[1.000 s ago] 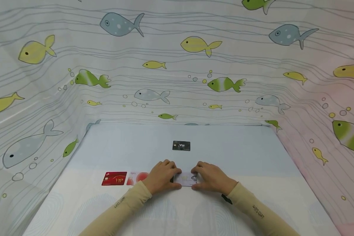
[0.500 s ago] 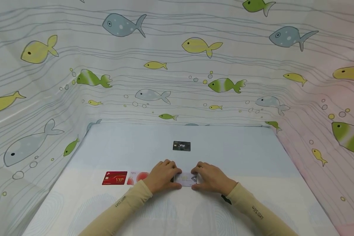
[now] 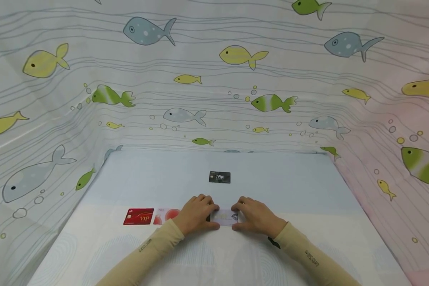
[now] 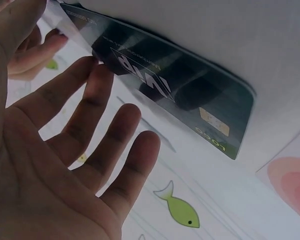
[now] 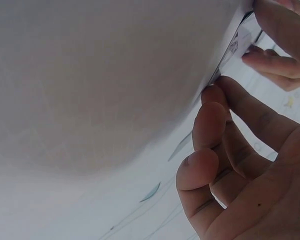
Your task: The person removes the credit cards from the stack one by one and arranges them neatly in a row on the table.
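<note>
A pale lilac card (image 3: 224, 217) lies on the table between both hands. My left hand (image 3: 196, 214) holds its left end, with thumb at the near edge and fingers at the far edge. My right hand (image 3: 259, 216) grips the right end the same way; the right wrist view shows fingertips at the card's (image 5: 233, 47) edge. Partly hidden under the left hand is a dark VIP card (image 4: 175, 82), seen flat in the left wrist view. Left of that hand lie a white card with red circles (image 3: 168, 215) and a red VIP card (image 3: 138, 216).
A black Vip card (image 3: 219, 177) lies alone farther back, beyond the hands. The table (image 3: 289, 178) has a pale patterned cover, and fish-print curtains (image 3: 214, 95) stand around its back and sides. A small black object (image 3: 274, 242) shows beneath the right wrist.
</note>
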Demonstrator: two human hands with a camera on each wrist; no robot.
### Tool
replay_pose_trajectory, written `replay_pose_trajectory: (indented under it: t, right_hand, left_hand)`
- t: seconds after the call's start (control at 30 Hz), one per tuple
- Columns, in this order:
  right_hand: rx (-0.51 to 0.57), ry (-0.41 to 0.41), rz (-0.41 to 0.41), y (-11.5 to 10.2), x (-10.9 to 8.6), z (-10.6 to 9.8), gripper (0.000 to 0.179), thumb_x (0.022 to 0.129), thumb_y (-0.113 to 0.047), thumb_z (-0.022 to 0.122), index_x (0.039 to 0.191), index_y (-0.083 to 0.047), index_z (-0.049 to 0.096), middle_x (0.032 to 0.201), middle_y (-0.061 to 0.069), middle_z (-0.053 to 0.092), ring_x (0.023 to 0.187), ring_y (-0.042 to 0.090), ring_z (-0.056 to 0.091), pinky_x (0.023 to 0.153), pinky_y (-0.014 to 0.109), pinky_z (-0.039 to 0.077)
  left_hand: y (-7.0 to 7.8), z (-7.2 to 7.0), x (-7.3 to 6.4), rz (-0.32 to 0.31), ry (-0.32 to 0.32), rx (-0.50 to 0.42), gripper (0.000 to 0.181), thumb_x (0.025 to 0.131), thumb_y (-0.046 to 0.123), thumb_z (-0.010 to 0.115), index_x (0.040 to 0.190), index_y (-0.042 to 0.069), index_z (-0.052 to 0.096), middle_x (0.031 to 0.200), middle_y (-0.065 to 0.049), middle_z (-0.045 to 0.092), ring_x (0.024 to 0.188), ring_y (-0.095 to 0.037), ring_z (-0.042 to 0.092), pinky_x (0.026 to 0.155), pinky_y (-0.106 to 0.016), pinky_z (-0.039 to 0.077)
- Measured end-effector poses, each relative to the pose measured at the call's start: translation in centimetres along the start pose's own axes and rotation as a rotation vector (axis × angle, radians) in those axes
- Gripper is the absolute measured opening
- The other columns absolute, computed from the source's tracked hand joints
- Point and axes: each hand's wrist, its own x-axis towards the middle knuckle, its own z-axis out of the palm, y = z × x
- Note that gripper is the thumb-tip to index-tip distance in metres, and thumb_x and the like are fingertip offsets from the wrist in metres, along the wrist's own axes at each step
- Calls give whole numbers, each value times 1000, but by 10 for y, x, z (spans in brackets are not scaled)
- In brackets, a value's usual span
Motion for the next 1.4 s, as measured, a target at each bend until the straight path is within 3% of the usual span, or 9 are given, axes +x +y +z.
replay_pose_trajectory:
  t: [0.47, 0.77, 1.1, 1.4]
  right_hand:
    - [-3, 24, -10, 4, -3, -1, 52, 81, -51, 82, 118, -16, 70, 106, -2, 61, 85, 11, 57, 75, 31, 53]
    - [-4, 70, 25, 17, -7, -7, 47, 87, -52, 76, 117, -17, 71, 109, -1, 63, 93, 14, 61, 80, 35, 55]
    - [23, 73, 56, 24, -4, -8, 42, 88, -43, 79, 118, -14, 72, 108, -1, 64, 94, 15, 61, 81, 35, 55]
    - [33, 83, 75, 32, 1, -14, 43, 89, -39, 78, 121, -12, 70, 107, 1, 64, 94, 17, 61, 81, 38, 54]
  left_hand:
    - [0, -2, 2, 2, -18, -5, 52, 85, 57, 76, 119, 17, 74, 109, -2, 65, 103, -22, 59, 86, -38, 52]
    - [-13, -10, 7, -8, 42, -25, 47, 88, 53, 74, 116, 16, 74, 109, -3, 67, 106, -26, 60, 85, -43, 52]
    - [-40, -18, 35, -85, 45, -72, 46, 88, 47, 76, 119, 13, 73, 111, -7, 68, 105, -30, 62, 85, -47, 52]
    - [-70, -17, 68, -183, -17, -95, 51, 86, 44, 80, 126, 14, 71, 119, -9, 67, 111, -32, 61, 92, -49, 51]
